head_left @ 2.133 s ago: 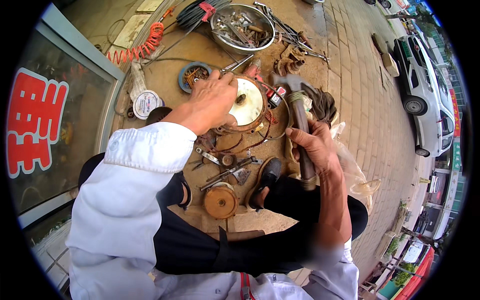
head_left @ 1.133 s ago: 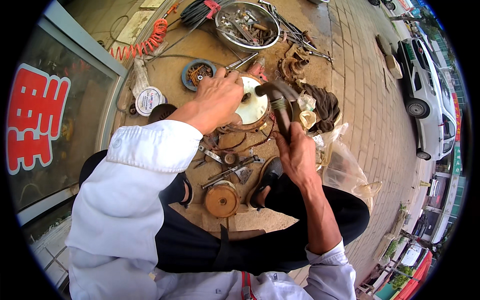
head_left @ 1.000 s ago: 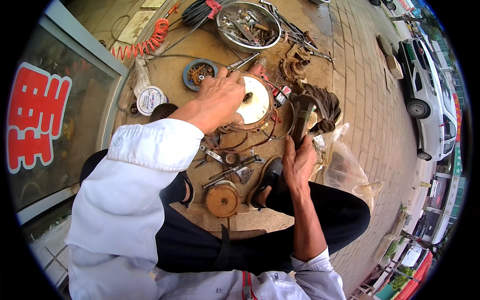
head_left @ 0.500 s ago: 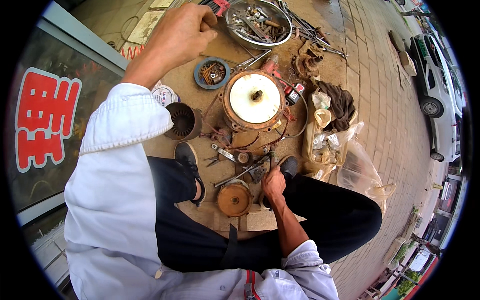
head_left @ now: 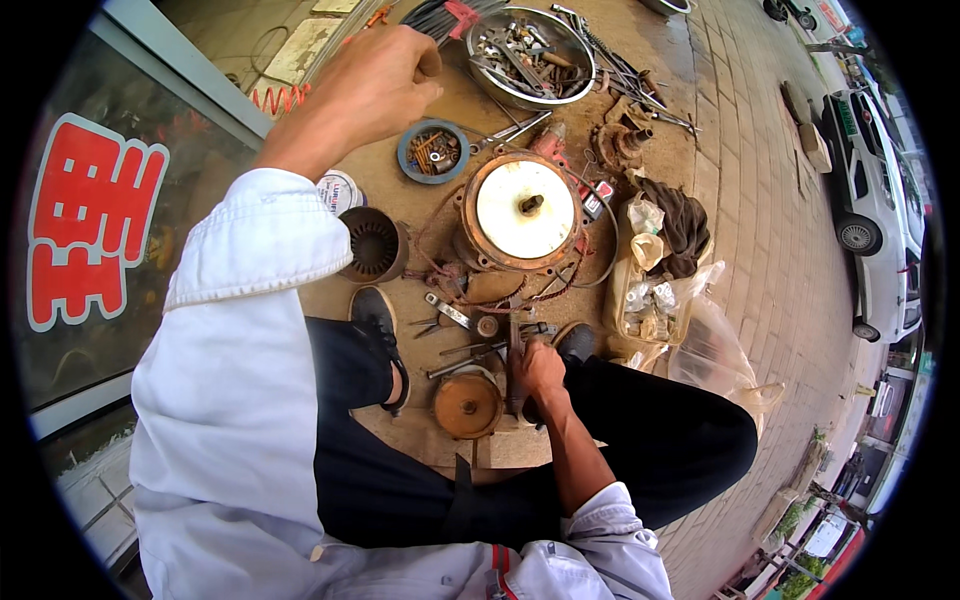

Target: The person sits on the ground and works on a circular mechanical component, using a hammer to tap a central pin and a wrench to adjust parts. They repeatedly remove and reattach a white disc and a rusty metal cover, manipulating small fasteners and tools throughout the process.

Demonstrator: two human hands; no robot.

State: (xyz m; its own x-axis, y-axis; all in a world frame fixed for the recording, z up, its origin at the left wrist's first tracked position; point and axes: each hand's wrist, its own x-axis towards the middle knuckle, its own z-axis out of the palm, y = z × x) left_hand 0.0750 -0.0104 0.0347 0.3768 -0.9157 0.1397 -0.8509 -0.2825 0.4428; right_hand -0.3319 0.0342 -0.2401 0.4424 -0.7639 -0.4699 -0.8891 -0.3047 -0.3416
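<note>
My left hand (head_left: pixel 375 85) is raised at the upper left, left of the metal bowl, its fingers curled in. Whatever they may hold is hidden. Low in the middle, my right hand (head_left: pixel 540 368) grips a long, rusty metal tool (head_left: pixel 515 350) whose exact kind I cannot make out. A round rusty part (head_left: pixel 468 405) lies left of that hand. Beyond stands a motor-like housing (head_left: pixel 467 240) with a white disc (head_left: pixel 522 203) on top and a short shaft at its centre. Several tools, among them a steel bar (head_left: pixel 455 367), lie between my feet.
A metal bowl (head_left: pixel 582 88) of small parts and a blue dish (head_left: pixel 405 160) of screws stand at the back. Left sits a hollow ribbed cylinder (head_left: pixel 395 250). On the right are a tray (head_left: pixel 618 300) with rags and a clear plastic bag (head_left: pixel 715 345). A glass door (head_left: pixel 95 370) borders the left.
My right hand has shifted slightly left, and the tool in it now lies closer to the round rusty part. My left hand stays raised and curled. The whole view has shifted a little.
</note>
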